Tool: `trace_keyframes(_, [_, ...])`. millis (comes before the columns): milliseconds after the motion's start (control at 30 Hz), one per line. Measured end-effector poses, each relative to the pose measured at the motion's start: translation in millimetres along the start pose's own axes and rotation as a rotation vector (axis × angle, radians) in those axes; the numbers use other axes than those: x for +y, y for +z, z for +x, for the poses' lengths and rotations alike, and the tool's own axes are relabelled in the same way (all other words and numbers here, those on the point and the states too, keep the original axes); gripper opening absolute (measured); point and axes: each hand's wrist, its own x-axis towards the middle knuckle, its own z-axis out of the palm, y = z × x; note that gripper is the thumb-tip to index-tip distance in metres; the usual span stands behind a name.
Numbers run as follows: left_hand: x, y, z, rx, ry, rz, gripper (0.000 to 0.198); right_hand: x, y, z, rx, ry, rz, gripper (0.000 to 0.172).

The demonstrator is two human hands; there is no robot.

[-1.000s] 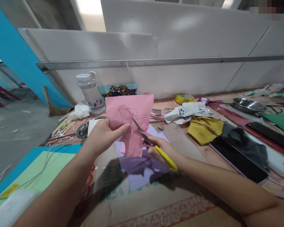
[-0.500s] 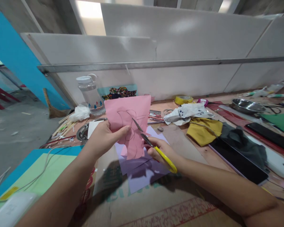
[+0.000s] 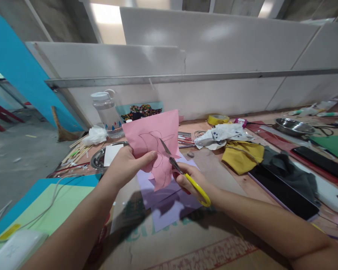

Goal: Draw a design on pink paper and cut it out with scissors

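My left hand [image 3: 132,161] pinches the left side of a pink paper sheet [image 3: 157,129], thumb in front. Dark curved lines are drawn on the sheet, and its lower part is cut into an uneven shape. In my right hand [image 3: 193,178] is a pair of scissors [image 3: 195,187] with yellow handles. The blades point up and left across the right part of the pink paper, one blade lying in front of it. Below the hands, purple paper sheets [image 3: 169,213] lie on a cardboard sheet [image 3: 141,251].
A water bottle [image 3: 108,116] and metal bowl [image 3: 97,159] stand at left, near blue and green paper [image 3: 59,204]. Yellow tape [image 3: 218,119], a crumpled patterned cloth [image 3: 224,135], yellow cloth [image 3: 243,155] and a phone [image 3: 281,191] lie at right. A white wall rises behind.
The pink paper has tilted, its top right corner higher and its lower end swung slightly right. The scissors stay at its right side, and both hands have barely moved.
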Motion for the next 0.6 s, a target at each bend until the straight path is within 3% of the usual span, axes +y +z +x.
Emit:
trace_keyframes(333, [-2.1, 5.3, 1.5, 0.014, -0.061, -0.156, 0.045, -1.4, 1.1, -0.5, 0.019, 0.014, 0.02, 0.069])
trace_keyframes(500, [-2.8, 10.3, 3.5, 0.081, -0.134, -0.292, 0.037, 1.9, 1.2, 0.0, 0.04, -0.009, 0.023, 0.07])
trace_keyframes(600, [-7.6, 6.6, 5.4, 0.059, -0.135, -0.282, 0.034, 4.1, -1.2, 2.8, 0.046, -0.056, -0.014, 0.07])
